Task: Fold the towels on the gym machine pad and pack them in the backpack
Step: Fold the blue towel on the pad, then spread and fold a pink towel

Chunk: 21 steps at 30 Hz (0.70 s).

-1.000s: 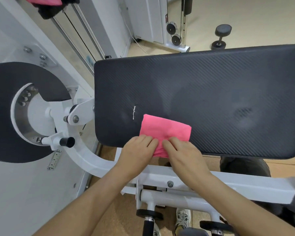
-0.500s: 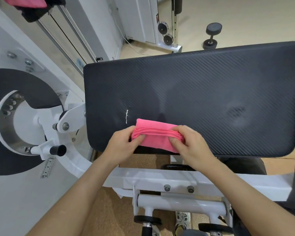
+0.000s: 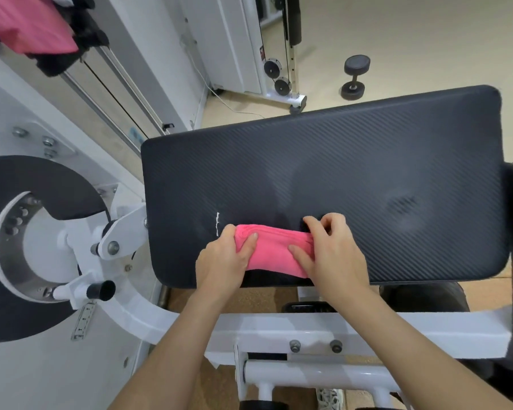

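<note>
Folding stage of the task, head view. A pink towel point(image 3: 274, 251), already reduced to a small layered bundle, lies at the lower centre of the frame on the near edge of the black gym machine pad point(image 3: 353, 173). The left hand point(image 3: 224, 263) closes on the bundle's left end, thumb on top and fingers curled behind; the right hand point(image 3: 330, 251) closes on the right end, thumb pressed on the cloth and fingers hooked over the far fold. Both grips therefore hold the towel.

Progress, as a judgement: this towel is near its final fold, but packing is not yet begun, and no backpack can be identified with certainty; a dark shape at the right edge cannot be told. A second pink cloth point(image 3: 27, 25) hangs at the upper left of the frame and may be another towel awaiting its turn.

Compared with one second earlier, the towel was a flat square under both hands; it is now doubled over into a narrower roll, and the right hand has moved farther up over the far edge.
</note>
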Available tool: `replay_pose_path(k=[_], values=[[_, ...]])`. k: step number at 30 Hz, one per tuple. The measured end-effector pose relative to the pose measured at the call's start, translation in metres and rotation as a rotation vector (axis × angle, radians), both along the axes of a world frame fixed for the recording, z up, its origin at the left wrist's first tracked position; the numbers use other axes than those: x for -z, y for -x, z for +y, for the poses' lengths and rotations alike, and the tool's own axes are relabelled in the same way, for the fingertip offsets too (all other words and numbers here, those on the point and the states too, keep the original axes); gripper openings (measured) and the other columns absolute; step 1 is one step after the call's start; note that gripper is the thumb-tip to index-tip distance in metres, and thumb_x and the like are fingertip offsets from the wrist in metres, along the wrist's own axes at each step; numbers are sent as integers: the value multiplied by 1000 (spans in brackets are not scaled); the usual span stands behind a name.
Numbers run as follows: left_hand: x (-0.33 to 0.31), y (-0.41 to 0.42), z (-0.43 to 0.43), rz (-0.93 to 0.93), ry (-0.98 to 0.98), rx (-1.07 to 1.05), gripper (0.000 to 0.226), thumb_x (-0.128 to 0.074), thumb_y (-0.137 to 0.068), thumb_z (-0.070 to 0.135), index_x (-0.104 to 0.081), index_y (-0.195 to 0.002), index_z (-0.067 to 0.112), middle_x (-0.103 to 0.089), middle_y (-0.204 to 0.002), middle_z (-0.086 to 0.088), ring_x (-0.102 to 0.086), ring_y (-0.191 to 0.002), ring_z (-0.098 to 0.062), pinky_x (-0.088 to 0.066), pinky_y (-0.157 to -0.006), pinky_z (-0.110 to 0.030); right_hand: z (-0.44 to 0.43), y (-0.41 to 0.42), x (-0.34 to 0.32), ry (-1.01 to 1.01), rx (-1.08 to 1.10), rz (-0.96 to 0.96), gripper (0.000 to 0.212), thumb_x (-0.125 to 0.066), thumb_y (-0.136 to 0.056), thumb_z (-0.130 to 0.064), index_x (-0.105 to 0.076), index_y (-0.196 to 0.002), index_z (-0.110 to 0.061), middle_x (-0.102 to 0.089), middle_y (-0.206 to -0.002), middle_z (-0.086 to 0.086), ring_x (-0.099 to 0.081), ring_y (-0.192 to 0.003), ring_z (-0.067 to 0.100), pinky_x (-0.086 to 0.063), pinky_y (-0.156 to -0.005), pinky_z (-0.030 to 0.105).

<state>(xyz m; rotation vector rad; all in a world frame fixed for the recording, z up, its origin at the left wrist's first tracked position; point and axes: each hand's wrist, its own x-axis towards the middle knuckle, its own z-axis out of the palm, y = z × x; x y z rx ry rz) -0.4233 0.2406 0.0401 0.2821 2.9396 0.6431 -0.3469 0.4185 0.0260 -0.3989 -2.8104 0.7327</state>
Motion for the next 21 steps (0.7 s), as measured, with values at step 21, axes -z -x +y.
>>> replay_pose_path(k=[21], values=[[-38,-105,1,21,-123,442,66,-72,-68,56,-48,-127,38,-51,-129,25,-44,-124,2,-24,-113,-32,22,-56,-49,1374,-92,-397,22,-48,-92,-5,-64,-93,-21,-49,-78,7,-43,-51,12,-36,-44,23]])
